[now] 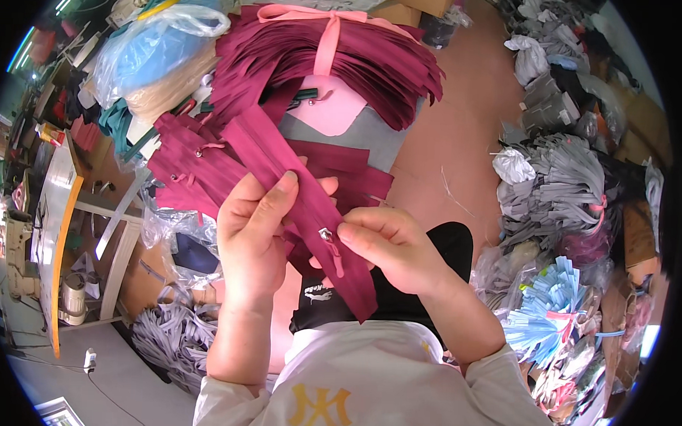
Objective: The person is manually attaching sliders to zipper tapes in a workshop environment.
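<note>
Maroon zipper (310,203), slanting through both grips, left hand (252,219) pinching its middle, right hand (391,243) pinching its edge beside slider (325,234), lower end projecting below.

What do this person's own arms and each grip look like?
The left grip and right grip are bare hands without gloves. Both forearms are bare too, with no watch or bracelet visible; white sleeves end near the elbows.
</note>
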A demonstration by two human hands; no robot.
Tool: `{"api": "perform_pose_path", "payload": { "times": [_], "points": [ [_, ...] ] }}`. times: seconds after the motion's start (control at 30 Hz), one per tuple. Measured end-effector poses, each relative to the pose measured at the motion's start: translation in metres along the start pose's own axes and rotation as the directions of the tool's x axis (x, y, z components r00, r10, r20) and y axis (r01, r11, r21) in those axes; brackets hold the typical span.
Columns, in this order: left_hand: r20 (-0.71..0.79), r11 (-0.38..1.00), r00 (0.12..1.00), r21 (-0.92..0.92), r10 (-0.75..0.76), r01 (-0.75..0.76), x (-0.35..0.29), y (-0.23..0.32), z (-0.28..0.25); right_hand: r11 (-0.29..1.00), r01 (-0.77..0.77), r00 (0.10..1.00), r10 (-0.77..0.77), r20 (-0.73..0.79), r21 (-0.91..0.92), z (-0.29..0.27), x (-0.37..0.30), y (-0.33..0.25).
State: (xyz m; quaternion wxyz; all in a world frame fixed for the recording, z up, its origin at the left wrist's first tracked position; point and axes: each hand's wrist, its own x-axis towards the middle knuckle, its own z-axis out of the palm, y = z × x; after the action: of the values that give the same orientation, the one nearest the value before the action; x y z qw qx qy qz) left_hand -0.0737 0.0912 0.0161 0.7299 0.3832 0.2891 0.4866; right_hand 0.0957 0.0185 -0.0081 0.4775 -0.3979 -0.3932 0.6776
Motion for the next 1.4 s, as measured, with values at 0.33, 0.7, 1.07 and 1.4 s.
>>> {"api": "perform_pose_path", "payload": {
  "times": [0.33,0.7,1.07,1.4],
  "points": [
    [-0.013,0.999,0.999,0.030,0.031,-0.030,-0.007,0.006,-0.015,0.999,0.035,0.999,-0.035,0.014,0.015,0.018,0.011,-0.005],
    [-0.325,0.849,0.835,0.451,0.444,-0.276,0.008,0.030,-0.065,0.822,0.130,0.987,-0.162,-0.008,-0.554,0.021,0.014,-0.017],
    [-0.133,0.339,0.592,0.906,0.795,-0.251,0.055,0.053,-0.169,0.212,0.370,0.794,-0.577,0.190,-0.904,0.016,0.063,-0.005],
    [0.339,-0.069,0.804,0.934,0.489,-0.351,0.092,0.041,-0.146,-0.015,0.459,0.734,-0.556,0.389,-0.888,0.015,0.069,0.013]
  ]
}}
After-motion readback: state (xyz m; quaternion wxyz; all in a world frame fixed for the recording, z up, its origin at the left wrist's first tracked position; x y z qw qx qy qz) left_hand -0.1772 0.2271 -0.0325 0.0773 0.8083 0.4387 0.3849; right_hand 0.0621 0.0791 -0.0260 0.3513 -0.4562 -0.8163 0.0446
